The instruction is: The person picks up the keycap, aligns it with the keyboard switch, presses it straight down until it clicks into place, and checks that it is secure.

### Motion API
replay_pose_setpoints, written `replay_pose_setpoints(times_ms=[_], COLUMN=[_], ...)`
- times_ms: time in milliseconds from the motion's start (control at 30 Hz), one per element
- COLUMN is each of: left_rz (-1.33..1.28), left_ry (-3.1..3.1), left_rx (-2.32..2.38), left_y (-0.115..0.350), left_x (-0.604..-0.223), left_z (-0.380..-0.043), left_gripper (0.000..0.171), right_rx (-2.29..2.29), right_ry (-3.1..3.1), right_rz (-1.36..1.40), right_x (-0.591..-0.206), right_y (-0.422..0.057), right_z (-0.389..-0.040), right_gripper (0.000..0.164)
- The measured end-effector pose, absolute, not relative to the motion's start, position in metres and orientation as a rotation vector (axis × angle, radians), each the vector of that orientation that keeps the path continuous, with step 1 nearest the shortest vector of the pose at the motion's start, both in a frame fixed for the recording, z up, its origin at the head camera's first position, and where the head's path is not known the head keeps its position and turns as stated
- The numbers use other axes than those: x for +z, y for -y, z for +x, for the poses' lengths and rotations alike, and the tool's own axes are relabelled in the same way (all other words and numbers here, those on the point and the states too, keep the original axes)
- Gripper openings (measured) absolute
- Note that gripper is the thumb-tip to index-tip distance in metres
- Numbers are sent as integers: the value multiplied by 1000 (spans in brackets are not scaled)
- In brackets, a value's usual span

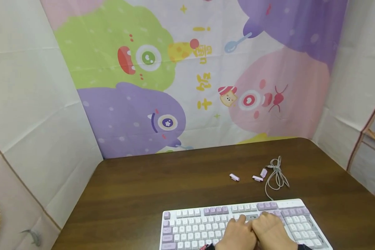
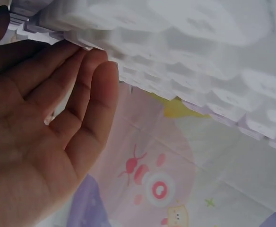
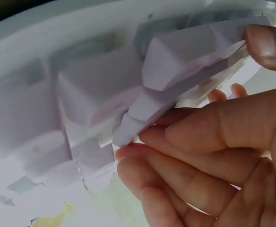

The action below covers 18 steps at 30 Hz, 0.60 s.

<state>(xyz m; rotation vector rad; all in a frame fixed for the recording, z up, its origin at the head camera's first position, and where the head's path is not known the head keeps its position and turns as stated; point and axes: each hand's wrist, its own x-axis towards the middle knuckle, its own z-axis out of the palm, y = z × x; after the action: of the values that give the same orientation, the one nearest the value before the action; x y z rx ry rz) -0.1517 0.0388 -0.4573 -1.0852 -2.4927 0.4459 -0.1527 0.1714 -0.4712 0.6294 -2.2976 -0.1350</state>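
Observation:
A white and lilac computer keyboard [image 1: 190,229] lies at the table's front edge. Close together over its right-centre part are my left hand [image 1: 237,234] and my right hand [image 1: 270,231], their fingertips partly hidden from above. In the left wrist view, the left hand's fingers are loosely bent, tips near the white keys [image 2: 194,61]. Seen from the right wrist, my right thumb touches the end of a row of lilac keycaps [image 3: 185,52], while the other fingers reach loosely beneath that row. Neither hand visibly grips a loose piece.
Beyond the keyboard lie three loose lilac keycaps [image 1: 234,177] on the brown table [image 1: 162,180]. A tied grey cable [image 1: 277,175] runs from the keyboard's back edge. Some key places [image 1: 321,238] show bare grey. A cartoon-printed cloth [image 1: 200,128] hangs behind.

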Motion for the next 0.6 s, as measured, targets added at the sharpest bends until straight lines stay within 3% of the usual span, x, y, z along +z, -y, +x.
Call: replay_pose_setpoints(times_ms=[67,300,600], left_rz=[-1111,-1089,-748], left_ry=[2537,2616,2442], left_rx=[429,376,206], left_y=[-34,16,101], left_x=[-455,-451,-476], left_z=[-151,-139,-130], left_gripper=[15,53,65], right_rx=[-149,-179,-203], right_ry=[2261,2257,2393], right_rz=[637,658,612], right_x=[-472,-468,-457], right_y=[-170,-168,-165], right_z=[-154,-154,-151], right_gripper=[30,29,24])
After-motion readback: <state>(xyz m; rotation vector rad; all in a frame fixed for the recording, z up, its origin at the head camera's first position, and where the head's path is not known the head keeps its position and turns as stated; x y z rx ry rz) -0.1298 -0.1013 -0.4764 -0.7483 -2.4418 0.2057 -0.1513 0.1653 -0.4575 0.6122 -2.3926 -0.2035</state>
